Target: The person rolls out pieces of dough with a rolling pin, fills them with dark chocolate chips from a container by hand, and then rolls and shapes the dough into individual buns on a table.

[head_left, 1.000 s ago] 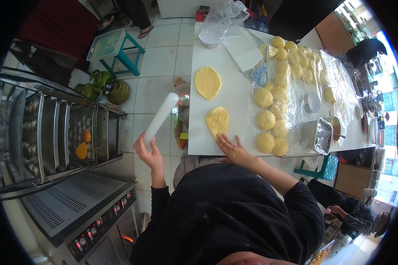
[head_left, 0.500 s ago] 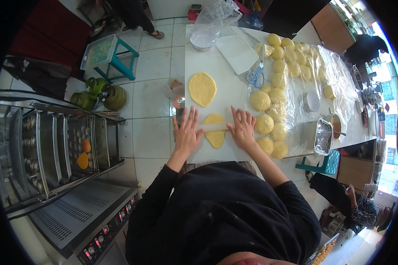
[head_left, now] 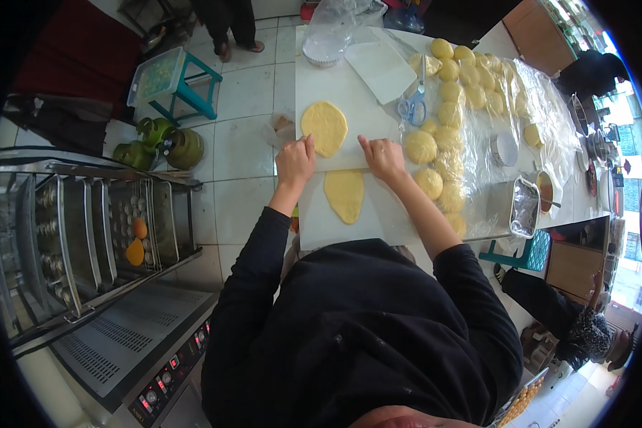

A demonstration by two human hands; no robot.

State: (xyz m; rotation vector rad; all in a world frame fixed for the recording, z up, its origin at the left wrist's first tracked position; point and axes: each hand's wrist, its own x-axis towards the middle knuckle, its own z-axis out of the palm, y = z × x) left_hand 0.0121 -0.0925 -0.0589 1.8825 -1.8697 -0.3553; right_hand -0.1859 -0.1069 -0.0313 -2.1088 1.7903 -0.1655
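A flattened oval of yellow dough (head_left: 344, 196) lies on the white tabletop close to my body. Across its far edge sits a pale rolling pin (head_left: 339, 162), hard to tell from the table. My left hand (head_left: 294, 162) is closed around its left end, and my right hand (head_left: 383, 158) around its right end, thumbs pointing forward. Just beyond the pin is another rolled-out dough piece (head_left: 324, 128). Round dough balls (head_left: 428, 183) stand in rows to the right of my right hand, many under a clear plastic sheet (head_left: 481, 171).
Blue-handled scissors (head_left: 412, 110) and a white board (head_left: 381, 70) lie farther back, near a clear plastic bag (head_left: 335, 21). A foil-lined tin (head_left: 524, 207) stands at the right. Left are a tray rack (head_left: 100, 235), an oven (head_left: 128, 349), green gas cylinders (head_left: 185, 148) and a teal stool (head_left: 196, 89).
Both hands have gone from flat, spread fingers to curled around the pin's ends. Hands and pin have moved away from me to the dough's far edge. The view has shifted slightly.
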